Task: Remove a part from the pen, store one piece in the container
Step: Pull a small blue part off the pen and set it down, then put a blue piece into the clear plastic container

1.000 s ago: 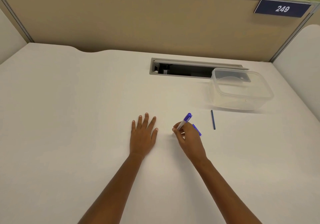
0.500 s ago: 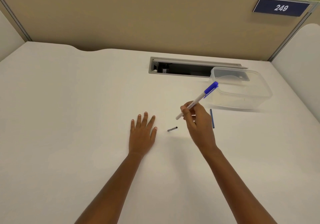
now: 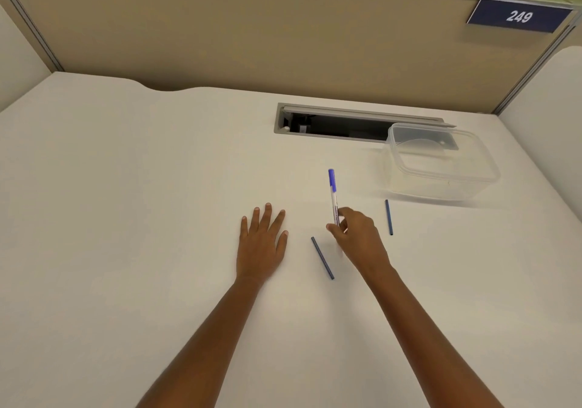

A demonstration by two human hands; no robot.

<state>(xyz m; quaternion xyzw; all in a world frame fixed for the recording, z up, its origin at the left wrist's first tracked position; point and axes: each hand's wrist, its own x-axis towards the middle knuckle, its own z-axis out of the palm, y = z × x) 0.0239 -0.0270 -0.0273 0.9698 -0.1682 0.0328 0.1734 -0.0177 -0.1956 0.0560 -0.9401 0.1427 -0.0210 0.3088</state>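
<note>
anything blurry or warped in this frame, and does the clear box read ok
Head view: the wide-angle lens bows the partition and desk edges; light is soft and even, with only faint shadows; the pen and right hand look slightly motion-smeared, the left hand sharper; the clear container walls fade into the white desk, though its rim reads.

Both bare forearms reach in from the near edge, angling toward each other. The left hand [image 3: 261, 243] lies palm down on the desk [image 3: 126, 218], fingers straight and slightly spread, pointing to the far side. The right hand [image 3: 359, 237], just to its right, is raised a little, fingers curled, pinching a pen [image 3: 333, 196] near its lower end, nearly upright.
</note>
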